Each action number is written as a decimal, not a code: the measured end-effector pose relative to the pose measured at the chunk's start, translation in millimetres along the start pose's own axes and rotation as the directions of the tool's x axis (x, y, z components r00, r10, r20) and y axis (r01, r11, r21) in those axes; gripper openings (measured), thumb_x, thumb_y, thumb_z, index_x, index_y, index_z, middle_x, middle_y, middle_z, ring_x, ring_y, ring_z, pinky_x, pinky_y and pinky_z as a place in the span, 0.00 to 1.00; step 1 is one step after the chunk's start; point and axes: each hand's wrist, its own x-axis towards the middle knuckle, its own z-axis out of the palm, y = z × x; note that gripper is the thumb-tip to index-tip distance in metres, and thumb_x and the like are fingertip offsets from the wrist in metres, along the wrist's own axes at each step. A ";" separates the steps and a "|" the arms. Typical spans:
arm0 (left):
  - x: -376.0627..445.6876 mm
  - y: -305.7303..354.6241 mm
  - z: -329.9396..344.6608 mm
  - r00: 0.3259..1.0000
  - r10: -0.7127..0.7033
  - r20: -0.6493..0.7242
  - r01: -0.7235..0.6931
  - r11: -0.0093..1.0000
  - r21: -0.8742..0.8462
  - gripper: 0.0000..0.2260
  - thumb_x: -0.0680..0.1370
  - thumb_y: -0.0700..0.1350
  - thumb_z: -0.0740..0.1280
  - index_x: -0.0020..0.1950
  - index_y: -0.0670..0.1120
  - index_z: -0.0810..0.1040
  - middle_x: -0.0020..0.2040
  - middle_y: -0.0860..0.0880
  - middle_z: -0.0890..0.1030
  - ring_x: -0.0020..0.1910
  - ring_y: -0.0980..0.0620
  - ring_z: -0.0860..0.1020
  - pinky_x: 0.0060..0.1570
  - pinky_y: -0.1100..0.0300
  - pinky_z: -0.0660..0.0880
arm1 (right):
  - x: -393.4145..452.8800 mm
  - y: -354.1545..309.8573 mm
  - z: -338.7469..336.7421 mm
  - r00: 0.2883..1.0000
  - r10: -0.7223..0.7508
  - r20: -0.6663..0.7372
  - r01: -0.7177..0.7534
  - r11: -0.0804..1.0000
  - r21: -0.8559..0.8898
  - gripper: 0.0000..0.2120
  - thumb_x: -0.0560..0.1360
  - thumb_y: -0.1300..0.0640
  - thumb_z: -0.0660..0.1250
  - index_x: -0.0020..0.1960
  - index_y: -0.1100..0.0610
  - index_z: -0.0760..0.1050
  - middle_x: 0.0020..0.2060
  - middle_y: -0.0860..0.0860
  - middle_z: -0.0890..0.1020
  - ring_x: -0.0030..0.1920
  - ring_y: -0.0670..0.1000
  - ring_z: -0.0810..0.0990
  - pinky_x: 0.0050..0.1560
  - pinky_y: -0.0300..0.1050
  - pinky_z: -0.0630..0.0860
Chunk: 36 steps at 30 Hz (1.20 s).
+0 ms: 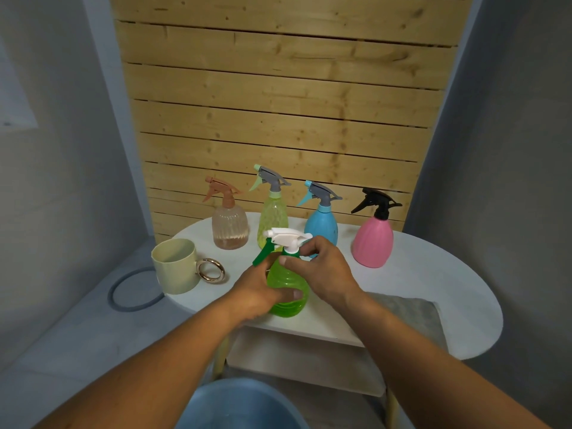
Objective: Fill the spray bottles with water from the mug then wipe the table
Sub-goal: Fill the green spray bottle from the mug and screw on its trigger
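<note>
Table [418,274]: green btl [288,289] (both grips)

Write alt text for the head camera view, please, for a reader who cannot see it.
Two bare hands work on a green spray bottle on a white table: the left hand grips its body, the right hand pinches its collar. Behind stand four more spray bottles; a cream mug sits left, a grey cloth right.

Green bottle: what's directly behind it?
Behind the green bottle, gripped by left hand and right hand, stand the yellow-green bottle and blue bottle; their bases are hidden.
</note>
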 end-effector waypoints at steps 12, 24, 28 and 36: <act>1.1 -1.9 3.5 1.000 -0.013 -0.007 0.013 1.000 0.003 0.30 0.71 0.47 0.82 0.67 0.60 0.72 0.58 0.58 0.83 0.59 0.57 0.81 0.62 0.57 0.77 | -0.6 -1.9 13.4 0.994 -0.006 -0.106 -0.001 0.998 -0.059 0.22 0.64 0.33 0.76 0.44 0.46 0.70 0.45 0.45 0.78 0.49 0.51 0.78 0.52 0.55 0.77; 1.2 -2.5 3.7 1.000 -0.020 0.006 0.020 1.000 0.016 0.30 0.72 0.48 0.81 0.69 0.61 0.70 0.59 0.58 0.82 0.59 0.56 0.80 0.62 0.57 0.76 | -0.5 -2.6 11.4 0.996 0.069 -0.053 -0.061 0.989 0.133 0.25 0.63 0.36 0.79 0.51 0.49 0.76 0.50 0.47 0.80 0.53 0.50 0.79 0.55 0.53 0.80; 1.3 -3.9 2.7 1.000 -0.008 0.007 0.008 1.000 0.022 0.30 0.72 0.47 0.81 0.66 0.64 0.69 0.58 0.59 0.82 0.58 0.58 0.80 0.58 0.62 0.75 | -3.6 -0.3 8.4 0.998 0.017 0.063 -0.029 0.981 0.193 0.24 0.69 0.40 0.74 0.62 0.47 0.79 0.61 0.47 0.80 0.63 0.49 0.77 0.65 0.55 0.76; 1.6 -3.6 1.7 1.000 -0.016 0.019 0.015 1.000 0.028 0.28 0.72 0.47 0.81 0.63 0.65 0.70 0.58 0.59 0.82 0.60 0.55 0.80 0.64 0.56 0.76 | 2.6 -6.2 11.1 0.995 0.046 -0.090 -0.047 0.999 -0.009 0.27 0.63 0.32 0.75 0.54 0.48 0.82 0.56 0.46 0.81 0.58 0.49 0.79 0.60 0.54 0.78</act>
